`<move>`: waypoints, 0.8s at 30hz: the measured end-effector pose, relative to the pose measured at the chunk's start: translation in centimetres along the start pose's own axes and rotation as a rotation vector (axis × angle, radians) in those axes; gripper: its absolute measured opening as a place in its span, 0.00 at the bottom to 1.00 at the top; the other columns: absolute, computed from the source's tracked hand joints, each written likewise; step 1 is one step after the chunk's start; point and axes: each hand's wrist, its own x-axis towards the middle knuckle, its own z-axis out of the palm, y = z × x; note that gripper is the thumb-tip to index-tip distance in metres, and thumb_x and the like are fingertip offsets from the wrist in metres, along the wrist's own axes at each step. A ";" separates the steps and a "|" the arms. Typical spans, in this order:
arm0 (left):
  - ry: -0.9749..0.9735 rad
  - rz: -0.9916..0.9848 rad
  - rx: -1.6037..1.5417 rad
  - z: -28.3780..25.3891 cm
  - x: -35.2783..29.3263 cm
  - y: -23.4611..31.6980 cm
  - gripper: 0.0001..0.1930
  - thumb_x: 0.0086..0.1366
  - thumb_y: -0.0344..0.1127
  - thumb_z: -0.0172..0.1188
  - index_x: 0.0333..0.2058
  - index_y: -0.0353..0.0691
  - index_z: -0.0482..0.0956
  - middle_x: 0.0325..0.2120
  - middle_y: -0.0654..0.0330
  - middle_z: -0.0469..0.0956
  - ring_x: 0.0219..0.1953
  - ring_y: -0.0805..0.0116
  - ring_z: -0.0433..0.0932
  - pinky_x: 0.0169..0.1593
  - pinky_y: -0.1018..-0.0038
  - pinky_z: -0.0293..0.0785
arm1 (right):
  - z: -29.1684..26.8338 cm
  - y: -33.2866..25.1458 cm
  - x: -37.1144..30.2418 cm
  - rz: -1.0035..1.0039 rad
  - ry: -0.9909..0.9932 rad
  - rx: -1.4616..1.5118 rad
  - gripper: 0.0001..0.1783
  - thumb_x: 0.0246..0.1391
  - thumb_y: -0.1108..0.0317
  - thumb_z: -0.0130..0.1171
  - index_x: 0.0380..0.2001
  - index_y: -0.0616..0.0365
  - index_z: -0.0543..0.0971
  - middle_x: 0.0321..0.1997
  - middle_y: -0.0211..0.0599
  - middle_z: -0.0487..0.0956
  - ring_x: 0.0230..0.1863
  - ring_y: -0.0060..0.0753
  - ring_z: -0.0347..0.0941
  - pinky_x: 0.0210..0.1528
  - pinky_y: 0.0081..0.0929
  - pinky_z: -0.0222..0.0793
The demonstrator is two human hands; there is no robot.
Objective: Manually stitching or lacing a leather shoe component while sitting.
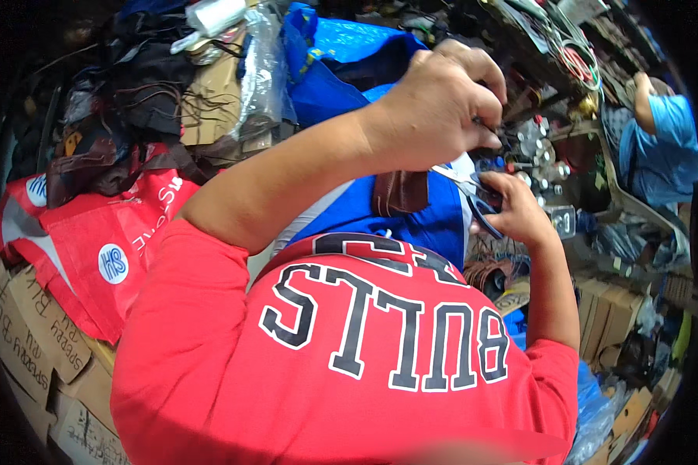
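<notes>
My left hand (pixel 446 105) is raised over my lap, its fingers closed in a pinch. Something small and dark shows at the fingertips, too little of it to name. Lower and to the right, my right hand (pixel 518 208) grips a pair of scissors (pixel 482 211) by their dark blue handles. Their silver blades point up and left, beneath the left hand. A brown leather piece (pixel 401 192) with a stitched edge lies on the blue cloth (pixel 341 213) over my lap, just left of the blades.
A red bag (pixel 143 225) lies on cardboard boxes (pixel 35 341) at the left, near dark leather pieces (pixel 85 167). Ahead is a blue plastic sheet (pixel 349 46). Several small bottles (pixel 535 143) stand at the right; beyond them sits a person in a blue shirt (pixel 663 155).
</notes>
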 end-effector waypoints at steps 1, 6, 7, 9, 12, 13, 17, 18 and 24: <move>-0.013 0.020 -0.016 0.0 0.0 -0.1 0.06 0.43 0.30 0.70 0.20 0.42 0.80 0.34 0.62 0.75 0.41 0.63 0.72 0.45 0.69 0.65 | -0.3 -0.1 0.1 0.009 -0.014 -0.025 0.39 0.21 0.57 0.77 0.40 0.67 0.75 0.30 0.48 0.76 0.32 0.41 0.74 0.37 0.32 0.68; 0.082 0.046 -0.008 -0.3 0.0 0.4 0.07 0.36 0.32 0.69 0.18 0.44 0.80 0.29 0.65 0.76 0.35 0.63 0.75 0.40 0.68 0.69 | -0.9 -1.0 -0.3 -0.031 0.055 -0.290 0.42 0.14 0.58 0.75 0.41 0.64 0.76 0.34 0.44 0.77 0.38 0.46 0.69 0.45 0.34 0.64; 0.051 0.021 -0.030 -0.3 0.0 0.5 0.07 0.37 0.33 0.69 0.18 0.45 0.80 0.29 0.66 0.75 0.37 0.64 0.74 0.42 0.67 0.68 | -0.8 -1.3 -0.3 0.025 0.046 -0.238 0.42 0.13 0.58 0.75 0.41 0.63 0.76 0.35 0.43 0.77 0.39 0.47 0.68 0.46 0.34 0.63; 0.039 0.001 0.005 -0.1 -0.3 0.8 0.03 0.42 0.35 0.66 0.18 0.46 0.80 0.32 0.67 0.75 0.44 0.63 0.71 0.46 0.62 0.64 | -0.7 -1.9 -0.2 0.140 0.029 -0.242 0.43 0.11 0.58 0.75 0.40 0.63 0.76 0.36 0.43 0.77 0.40 0.47 0.66 0.48 0.35 0.61; 0.017 0.009 0.026 0.2 -0.4 1.1 0.02 0.44 0.35 0.64 0.19 0.47 0.81 0.33 0.67 0.75 0.46 0.62 0.69 0.47 0.60 0.62 | -0.5 -2.5 0.3 0.073 0.002 -0.182 0.42 0.12 0.58 0.75 0.41 0.62 0.76 0.34 0.41 0.76 0.38 0.45 0.67 0.49 0.35 0.60; 0.009 0.023 0.020 0.4 -0.3 1.2 0.02 0.44 0.35 0.63 0.20 0.48 0.81 0.34 0.67 0.75 0.47 0.61 0.69 0.47 0.59 0.62 | -0.5 -2.6 0.5 0.076 -0.003 -0.181 0.42 0.12 0.58 0.75 0.41 0.62 0.76 0.34 0.41 0.76 0.38 0.45 0.67 0.49 0.35 0.60; 0.013 0.057 0.061 0.5 0.0 0.7 0.04 0.42 0.35 0.64 0.21 0.46 0.82 0.34 0.66 0.76 0.45 0.62 0.71 0.45 0.61 0.64 | -0.5 -2.3 1.0 -0.016 0.012 -0.160 0.34 0.14 0.55 0.74 0.31 0.59 0.75 0.26 0.42 0.73 0.34 0.48 0.67 0.50 0.36 0.58; 0.060 0.083 0.052 0.6 0.0 0.4 0.05 0.40 0.35 0.66 0.20 0.46 0.82 0.31 0.66 0.77 0.42 0.62 0.73 0.43 0.64 0.67 | -0.6 -2.1 1.1 0.012 -0.046 -0.194 0.33 0.14 0.54 0.74 0.28 0.59 0.74 0.25 0.43 0.72 0.34 0.49 0.67 0.50 0.36 0.58; -0.003 -0.010 -0.074 0.1 0.7 -0.9 0.07 0.44 0.31 0.69 0.21 0.38 0.78 0.28 0.61 0.77 0.36 0.61 0.76 0.41 0.68 0.70 | -1.1 -2.0 0.3 0.087 0.032 -0.265 0.28 0.23 0.53 0.74 0.25 0.61 0.75 0.21 0.44 0.73 0.28 0.52 0.69 0.54 0.40 0.58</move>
